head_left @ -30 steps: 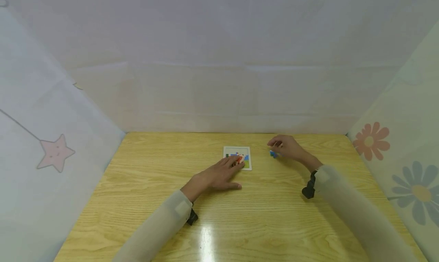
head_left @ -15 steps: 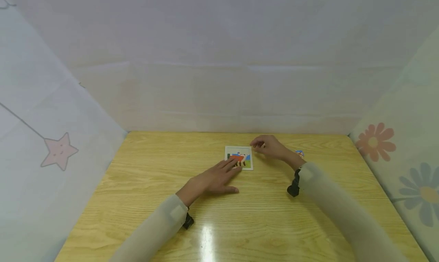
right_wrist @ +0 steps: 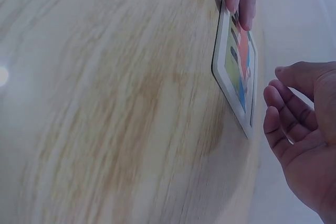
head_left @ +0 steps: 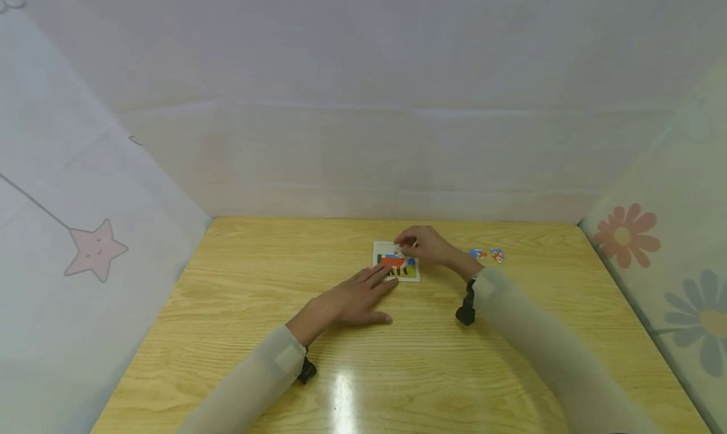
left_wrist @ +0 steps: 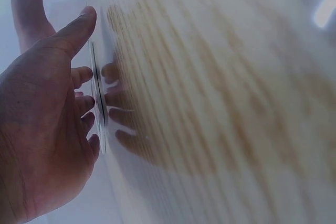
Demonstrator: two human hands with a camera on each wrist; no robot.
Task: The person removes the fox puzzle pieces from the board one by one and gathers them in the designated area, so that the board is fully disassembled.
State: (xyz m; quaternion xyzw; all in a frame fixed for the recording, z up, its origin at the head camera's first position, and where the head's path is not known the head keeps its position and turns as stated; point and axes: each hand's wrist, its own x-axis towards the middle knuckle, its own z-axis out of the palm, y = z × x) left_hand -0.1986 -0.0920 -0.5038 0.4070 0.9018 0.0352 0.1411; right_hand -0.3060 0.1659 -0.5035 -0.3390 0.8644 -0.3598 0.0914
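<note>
Resting its extended fingers on the lower left part of a square picture board [right_wrist: 232, 97], the left hand [head_left: 349, 300] lies spread, with its thumb held out apart from the other fingers. The board lies flat near the far edge of the wood-grained surface [head_left: 397, 371] and has a white border around an orange-red animal with dark legs, on green and blue ground.

The right hand [head_left: 428, 246] is poised over the upper right part of the board, its fingers curled and its thumb drawn in toward them. Whether it pinches anything between the tips cannot be told; in the right wrist view it appears just beside the board.

To the right of the board, just beyond the right wrist, lie a first loose piece [head_left: 478, 254] and a second loose piece [head_left: 497, 255], side by side, both printed in blue, orange and white.

A pale left sleeve [head_left: 244, 383] and a pale right sleeve [head_left: 545, 339] cover the forearms; a dark device is worn at the left wrist [head_left: 307, 371] and another at the right wrist [head_left: 466, 309]. Light-coloured sheeting [head_left: 363, 163] stands behind the surface and along both sides, printed with a pink star [head_left: 95, 251] at left, and a red flower [head_left: 623, 235] and a grey-blue flower [head_left: 712, 323] at right.
</note>
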